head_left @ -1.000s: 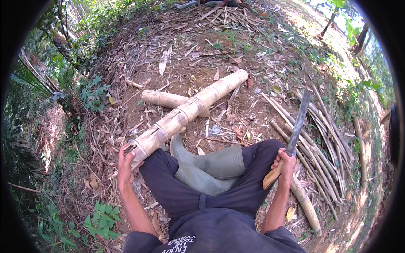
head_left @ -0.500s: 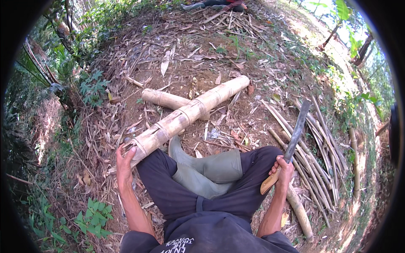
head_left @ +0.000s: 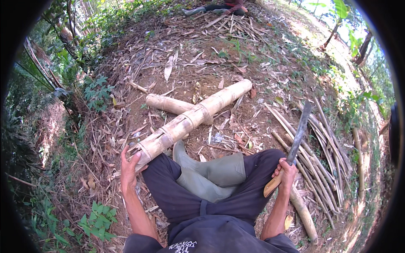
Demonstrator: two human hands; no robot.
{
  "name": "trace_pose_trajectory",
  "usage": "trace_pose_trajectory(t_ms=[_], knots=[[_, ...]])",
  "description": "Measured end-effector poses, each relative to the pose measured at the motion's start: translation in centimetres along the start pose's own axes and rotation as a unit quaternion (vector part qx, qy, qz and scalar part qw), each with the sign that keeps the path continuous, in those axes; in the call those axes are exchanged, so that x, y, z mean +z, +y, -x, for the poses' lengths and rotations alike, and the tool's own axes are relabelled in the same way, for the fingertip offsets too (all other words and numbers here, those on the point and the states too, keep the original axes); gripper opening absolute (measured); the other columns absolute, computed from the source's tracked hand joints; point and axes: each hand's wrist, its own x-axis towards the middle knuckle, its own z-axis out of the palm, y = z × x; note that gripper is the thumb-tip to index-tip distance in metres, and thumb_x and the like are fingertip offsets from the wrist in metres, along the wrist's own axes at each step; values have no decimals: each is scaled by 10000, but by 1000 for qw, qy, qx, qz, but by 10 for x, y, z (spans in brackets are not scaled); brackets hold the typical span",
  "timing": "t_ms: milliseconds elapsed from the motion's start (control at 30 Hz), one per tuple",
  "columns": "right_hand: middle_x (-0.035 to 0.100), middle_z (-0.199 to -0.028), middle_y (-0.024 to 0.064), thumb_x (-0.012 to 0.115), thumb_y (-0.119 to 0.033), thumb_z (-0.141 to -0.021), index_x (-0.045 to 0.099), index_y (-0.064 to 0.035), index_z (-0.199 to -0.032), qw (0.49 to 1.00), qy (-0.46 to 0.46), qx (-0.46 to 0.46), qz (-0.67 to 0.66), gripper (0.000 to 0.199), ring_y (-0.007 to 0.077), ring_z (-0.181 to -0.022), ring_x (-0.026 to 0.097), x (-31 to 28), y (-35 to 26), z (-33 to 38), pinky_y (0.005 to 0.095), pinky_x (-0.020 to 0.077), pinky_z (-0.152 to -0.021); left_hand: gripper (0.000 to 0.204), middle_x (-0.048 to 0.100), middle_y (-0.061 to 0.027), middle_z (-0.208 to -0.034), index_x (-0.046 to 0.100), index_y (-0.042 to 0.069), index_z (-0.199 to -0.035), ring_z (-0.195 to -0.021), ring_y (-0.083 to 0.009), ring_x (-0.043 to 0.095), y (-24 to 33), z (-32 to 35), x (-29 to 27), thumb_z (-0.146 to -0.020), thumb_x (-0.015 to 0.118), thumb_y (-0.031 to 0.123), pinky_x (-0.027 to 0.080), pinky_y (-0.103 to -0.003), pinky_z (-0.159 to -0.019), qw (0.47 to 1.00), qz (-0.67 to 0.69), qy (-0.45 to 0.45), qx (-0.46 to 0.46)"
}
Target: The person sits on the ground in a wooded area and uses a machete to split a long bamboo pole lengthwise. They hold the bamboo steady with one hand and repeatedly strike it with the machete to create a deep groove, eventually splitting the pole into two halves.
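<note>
A patch of bare earth (head_left: 202, 63) strewn with dry leaves and bamboo scraps is seen from above, ringed by green undergrowth. A person is seated on it with legs crossed, in dark trousers and grey-green rubber boots (head_left: 211, 175).

Across the middle of the scene a long, thick bamboo pole (head_left: 192, 120) is laid slantwise, its far end toward the upper right and its near end beside the person's left knee. It is propped on a shorter bamboo log (head_left: 168, 103) that lies crosswise beneath it. The near end of the pole is seen to be cracked open along its length, with splits showing in the first section; the sections beyond appear whole, so the splitting is judged to be only begun.

To the right, a heap of thin split bamboo strips (head_left: 320, 147) is spread on the ground, and a further pile of strips (head_left: 230, 25) lies at the far edge, by another person's legs.

The left hand (head_left: 128, 168) is laid, fingers spread and partly curled, against the split end of the pole. The right hand (head_left: 287, 173) is closed around the pale wooden handle of a long dark machete (head_left: 297, 137), whose blade is held pointing up and away, clear of the pole.
</note>
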Motion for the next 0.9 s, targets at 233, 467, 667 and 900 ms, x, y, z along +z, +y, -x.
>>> trace_pose_trajectory(t_ms=[233, 467, 667, 900], knots=[[490, -616, 35, 595, -110, -855, 547, -35, -895, 1000, 0, -12, 16, 98, 137, -419, 496, 1, 1, 0, 310, 464, -365, 722, 620, -157, -1156, 383, 74, -1379, -1001, -281, 656, -4, -4, -2, -779, 772, 177, 602, -396, -741, 1000, 17, -17, -1], [497, -600, 39, 617, -66, -859, 543, -5, -872, 997, -4, -26, 70, 96, 133, -410, 506, 8, -5, 3, 288, 450, -358, 608, 629, -145, -1130, 477, 28, -1297, -870, -236, 682, -2, -6, -5, -773, 759, 147, 606, -345, -634, 998, 18, 30, 51], [542, -562, 41, 637, -90, -857, 576, 10, -935, 940, -74, -112, 312, 141, 152, -434, 556, 57, -27, 27, 322, 433, -406, 620, 619, -133, -1141, 448, 46, -1325, -885, -231, 673, 5, 6, -31, -796, 749, 162, 580, -343, -649, 999, 12, 31, 39], [647, -720, 195, 600, -98, -826, 557, -26, -948, 712, -178, -407, 545, 148, 404, -656, 640, 166, 5, -12, 498, 491, -609, 633, 599, -140, -1175, 417, 100, -1354, -929, -244, 650, 4, 3, -35, -818, 739, 204, 556, -359, -701, 999, -6, 28, 18]])
